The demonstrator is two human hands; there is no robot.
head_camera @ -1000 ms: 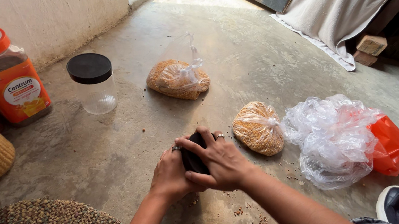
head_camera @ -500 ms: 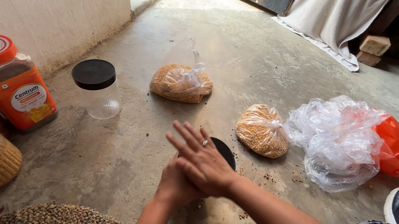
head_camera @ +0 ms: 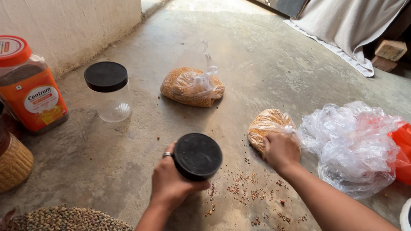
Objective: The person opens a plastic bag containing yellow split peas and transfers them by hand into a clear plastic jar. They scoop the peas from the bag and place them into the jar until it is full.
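The left hand (head_camera: 169, 182) has its grip wrapped around a black-lidded jar (head_camera: 197, 157) standing on the concrete floor (head_camera: 115, 160), and now it holds the jar alone. A moment ago the right hand (head_camera: 281, 151) lay over the lid; it has since moved rightward and closed on the small bag of yellow grain (head_camera: 266, 123) just beside the crumpled clear plastic bag (head_camera: 346, 146). Spilled seeds (head_camera: 245, 190) dot the floor between the hands.
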